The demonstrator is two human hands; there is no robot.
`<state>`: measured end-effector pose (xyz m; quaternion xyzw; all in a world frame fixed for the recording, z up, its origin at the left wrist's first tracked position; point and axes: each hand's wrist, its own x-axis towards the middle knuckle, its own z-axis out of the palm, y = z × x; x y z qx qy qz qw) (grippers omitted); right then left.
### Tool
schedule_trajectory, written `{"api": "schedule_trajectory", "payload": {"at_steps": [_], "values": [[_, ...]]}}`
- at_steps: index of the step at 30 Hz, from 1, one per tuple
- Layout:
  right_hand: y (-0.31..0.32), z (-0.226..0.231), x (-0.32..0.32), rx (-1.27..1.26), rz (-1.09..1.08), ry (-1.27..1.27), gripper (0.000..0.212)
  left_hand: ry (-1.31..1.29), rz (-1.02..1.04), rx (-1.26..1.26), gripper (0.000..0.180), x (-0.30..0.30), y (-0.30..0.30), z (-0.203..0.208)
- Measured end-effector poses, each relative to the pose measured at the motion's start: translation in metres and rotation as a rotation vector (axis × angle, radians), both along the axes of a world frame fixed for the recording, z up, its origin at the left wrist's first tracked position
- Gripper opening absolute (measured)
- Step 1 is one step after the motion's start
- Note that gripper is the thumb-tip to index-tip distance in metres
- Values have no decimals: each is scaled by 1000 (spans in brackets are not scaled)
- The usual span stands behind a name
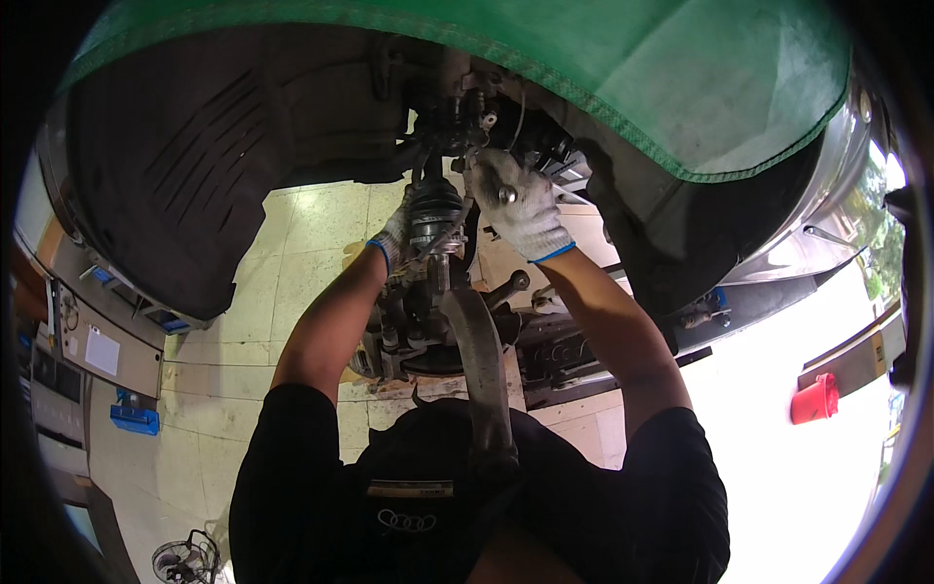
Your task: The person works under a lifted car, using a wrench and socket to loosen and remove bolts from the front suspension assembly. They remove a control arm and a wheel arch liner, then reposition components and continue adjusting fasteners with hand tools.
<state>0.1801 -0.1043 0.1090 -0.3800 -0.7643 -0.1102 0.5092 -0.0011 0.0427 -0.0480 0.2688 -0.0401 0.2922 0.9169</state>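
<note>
Under the wheel arch, a drive shaft joint (434, 206) with a ribbed black rubber boot hangs in the middle. My left hand (393, 236), in a whitish knit glove with a blue cuff, is closed against the joint's left side; its fingertips are hidden behind it. Just right of the boot, higher up, my right hand (525, 206) wears a matching glove and is curled with its back showing. A small round metal end (507, 195) shows at that hand; what it belongs to is unclear. Below the joint, a curved grey steering knuckle arm (479, 350) reaches toward my chest.
A green fender cover (681, 78) drapes over the top. Dark wheel arch liner (185, 165) bounds the left side. Suspension and brake parts (394, 336) crowd below the joint. A red bucket (815, 399) is at right, a blue box (134, 419) and a fan (185, 560) at left.
</note>
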Motion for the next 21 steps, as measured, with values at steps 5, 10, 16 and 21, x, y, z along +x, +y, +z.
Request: {"api": "schedule_trajectory", "payload": {"at_steps": [5,10,16,21], "values": [[-1,-2,-1,20,-142,-166,31,157,108,-102,36,0,-5,5],[1,-1,9,127,-80,-236,28,301,173,-36,39,0,-4,5],[6,4,13,4,-8,-150,19,143,79,-184,41,-2,-10,9],[2,-1,10,29,-56,-126,16,221,139,-229,42,-2,-10,9]]}}
